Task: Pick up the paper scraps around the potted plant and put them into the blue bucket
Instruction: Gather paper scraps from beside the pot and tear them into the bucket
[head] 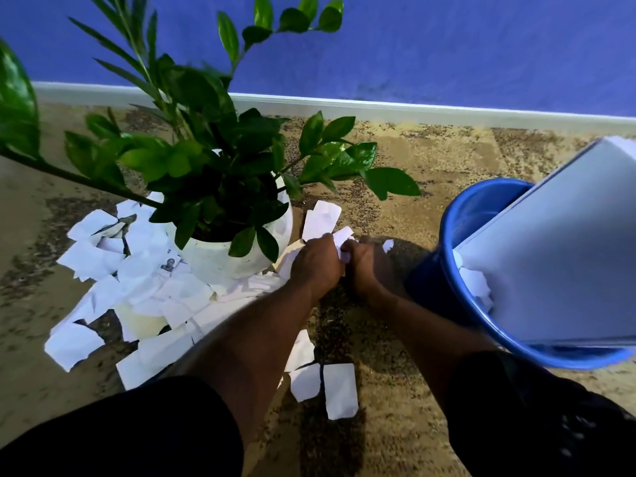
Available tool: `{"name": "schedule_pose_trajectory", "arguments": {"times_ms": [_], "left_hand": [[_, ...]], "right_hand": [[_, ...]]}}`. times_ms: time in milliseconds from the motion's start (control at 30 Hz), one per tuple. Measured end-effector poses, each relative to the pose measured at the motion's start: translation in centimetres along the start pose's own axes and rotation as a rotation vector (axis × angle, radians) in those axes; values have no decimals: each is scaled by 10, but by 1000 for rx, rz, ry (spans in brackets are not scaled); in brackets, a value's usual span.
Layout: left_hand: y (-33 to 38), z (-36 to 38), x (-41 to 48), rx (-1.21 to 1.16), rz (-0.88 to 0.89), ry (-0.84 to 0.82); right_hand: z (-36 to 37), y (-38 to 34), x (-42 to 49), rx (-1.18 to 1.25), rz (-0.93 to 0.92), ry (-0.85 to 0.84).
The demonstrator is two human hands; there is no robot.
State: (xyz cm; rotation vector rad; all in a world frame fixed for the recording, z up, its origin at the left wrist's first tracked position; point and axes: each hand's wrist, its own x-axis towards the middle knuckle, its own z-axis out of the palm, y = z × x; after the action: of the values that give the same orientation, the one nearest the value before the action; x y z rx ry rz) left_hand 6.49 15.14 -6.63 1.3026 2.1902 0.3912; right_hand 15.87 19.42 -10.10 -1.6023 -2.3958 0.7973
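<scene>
A green potted plant in a round white pot (237, 256) stands on the carpet, with several white paper scraps (137, 290) strewn around its left and front. My left hand (315, 266) and my right hand (366, 266) meet just right of the pot, both curled round a bunch of white scraps (339, 241) on the floor. The blue bucket (457, 228) stands tilted at the right with scraps inside and a large white sheet (564, 249) leaning out of it. Two more scraps (330, 383) lie between my forearms.
A patterned tan and brown carpet (413, 173) covers the floor. A blue wall (447, 46) with a white skirting board (378, 110) runs behind. Long plant leaves (17, 98) reach toward the left edge. My dark-clothed knees fill the bottom corners.
</scene>
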Motion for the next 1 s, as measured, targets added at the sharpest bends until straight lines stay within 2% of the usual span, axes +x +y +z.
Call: {"name": "schedule_pose_trajectory", "arguments": {"times_ms": [100,267,367,467,733,1000], "left_hand": [[0,-4,-4,-27,2,1],[-2,-20,-9,-67,-14,37],[-1,-31,-11,-72,-44,41],[4,-46,-18,-115,-24,63],[45,-89,-46,-303,69,194],[119,-119,-82,-502,222,350]], "right_hand": [[-9,8,-7,-42,46,-7],[-18,-8,-23,248,204,71],[-23,-13,-24,282,240,103],[-39,-29,-34,320,194,97],[-110,-70,-69,289,59,305],[-192,-75,-99,276,89,413]]}}
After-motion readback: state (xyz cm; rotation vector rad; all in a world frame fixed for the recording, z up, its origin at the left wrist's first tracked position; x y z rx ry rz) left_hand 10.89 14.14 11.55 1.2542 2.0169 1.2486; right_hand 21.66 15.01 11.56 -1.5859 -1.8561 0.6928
